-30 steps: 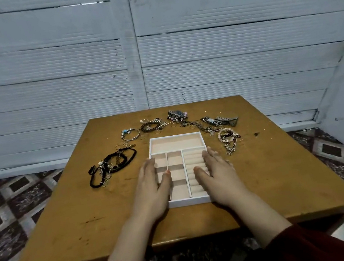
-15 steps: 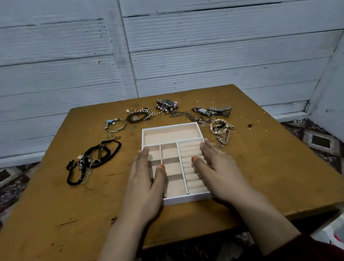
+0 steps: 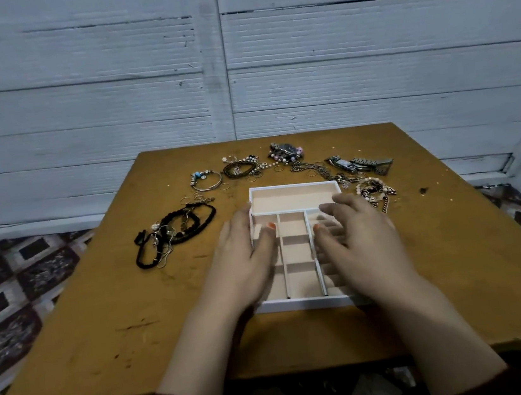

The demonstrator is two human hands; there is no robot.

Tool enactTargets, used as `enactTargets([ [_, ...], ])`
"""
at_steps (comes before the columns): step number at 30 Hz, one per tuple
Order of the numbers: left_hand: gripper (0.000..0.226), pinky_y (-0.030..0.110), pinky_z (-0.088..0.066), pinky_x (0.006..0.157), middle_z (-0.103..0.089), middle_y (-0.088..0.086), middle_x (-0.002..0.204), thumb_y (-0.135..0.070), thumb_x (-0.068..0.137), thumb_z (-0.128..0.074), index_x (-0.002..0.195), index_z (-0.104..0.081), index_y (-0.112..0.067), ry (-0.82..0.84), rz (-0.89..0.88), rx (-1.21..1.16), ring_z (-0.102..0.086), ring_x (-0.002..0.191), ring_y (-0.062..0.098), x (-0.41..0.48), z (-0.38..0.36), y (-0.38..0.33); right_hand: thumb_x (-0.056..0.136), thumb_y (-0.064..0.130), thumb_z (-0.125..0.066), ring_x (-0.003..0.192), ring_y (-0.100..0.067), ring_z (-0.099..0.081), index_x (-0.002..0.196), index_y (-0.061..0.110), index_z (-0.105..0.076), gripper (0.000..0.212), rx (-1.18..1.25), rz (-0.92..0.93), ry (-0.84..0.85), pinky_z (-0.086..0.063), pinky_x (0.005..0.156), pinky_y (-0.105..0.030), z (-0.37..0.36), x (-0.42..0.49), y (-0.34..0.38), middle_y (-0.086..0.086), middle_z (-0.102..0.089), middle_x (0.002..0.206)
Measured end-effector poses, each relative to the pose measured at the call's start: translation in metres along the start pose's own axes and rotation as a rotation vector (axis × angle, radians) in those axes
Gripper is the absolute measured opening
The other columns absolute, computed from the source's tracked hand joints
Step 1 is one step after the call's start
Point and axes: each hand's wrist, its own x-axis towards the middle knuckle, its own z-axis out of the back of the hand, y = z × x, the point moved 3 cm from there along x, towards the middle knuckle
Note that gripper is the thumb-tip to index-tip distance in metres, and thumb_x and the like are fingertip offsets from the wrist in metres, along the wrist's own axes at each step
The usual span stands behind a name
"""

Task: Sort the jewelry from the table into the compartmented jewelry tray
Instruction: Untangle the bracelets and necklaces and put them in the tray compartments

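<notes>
MOVED: right hand (image 3: 363,243) lifts over tray (image 3: 294,187), fingers spread, holding nothing; left hand (image 3: 244,259) stays flat on left rim | JEWELRY (image 3: 239,168): all on table (image 3: 102,317) around tray's far end, compartments bare | STATUS: sorting not begun

Right hand (image 3: 363,243) has lifted above the tray (image 3: 299,303).

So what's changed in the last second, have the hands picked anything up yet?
Nothing picked up. Both hands crept a little farther along the tray, away from the person: the left hand stays flat at its left rim; the right hand now seems slightly lifted over the right-hand column, fingers spread. The tray is still empty; the black cord necklaces and the bangle lie where they were.
</notes>
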Motion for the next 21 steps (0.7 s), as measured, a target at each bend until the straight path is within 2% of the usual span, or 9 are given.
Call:
enactTargets([
  [2,0.048,0.034,-0.042,0.098,-0.05,-0.001,0.134,-0.039,0.095,-0.046,0.139,-0.038,-0.022,-0.036,0.011,0.06,-0.05,0.121,0.017,0.01,0.01,0.001,0.087,0.046,-0.041,0.126,-0.016,-0.043,0.125,0.021,-0.06,0.049,0.037,0.041,-0.029,-0.03,0.105,-0.037,-0.001,0.006,0.016,0.002,-0.05,0.134],
  [6,0.037,0.033,-0.049,0.083,-0.061,-0.006,0.112,-0.039,0.092,-0.05,0.126,-0.053,-0.024,-0.104,0.044,0.182,-0.059,0.1,0.016,0.021,0.033,0.007,0.081,0.043,-0.039,0.112,-0.018,-0.052,0.114,0.02,-0.065,0.048,0.111,0.099,-0.051,-0.038,0.096,-0.035,-0.011,0.019,0.046,0.002,-0.061,0.115],
  [10,0.025,0.035,-0.053,0.074,-0.066,-0.007,0.087,-0.038,0.087,-0.053,0.103,-0.067,-0.024,-0.21,0.056,0.153,-0.064,0.086,0.019,0.033,0.07,0.025,0.089,0.041,-0.046,0.103,-0.017,-0.058,0.107,0.024,-0.067,0.033,0.17,0.157,-0.009,-0.046,0.083,-0.033,-0.021,0.04,0.085,0.005,-0.067,0.107],
  [15,0.015,0.038,-0.054,0.066,-0.066,-0.009,0.079,-0.031,0.087,-0.055,0.095,-0.068,-0.027,-0.465,0.149,0.034,-0.064,0.071,0.018,0.036,0.111,0.063,0.092,0.034,-0.05,0.098,-0.019,-0.06,0.107,0.025,-0.066,0.024,0.14,0.261,0.003,-0.046,0.076,-0.033,-0.037,0.056,0.131,0.006,-0.069,0.105],
  [21,0.014,0.03,-0.049,0.065,-0.064,-0.011,0.081,-0.021,0.087,-0.057,0.095,-0.067,-0.024,-0.608,0.266,0.005,-0.059,0.066,0.008,0.027,0.122,0.095,0.089,0.022,-0.054,0.105,-0.024,-0.058,0.104,0.03,-0.067,0.022,-0.06,0.256,0.098,-0.042,0.085,-0.033,-0.067,0.077,0.151,0.003,-0.07,0.104],
])
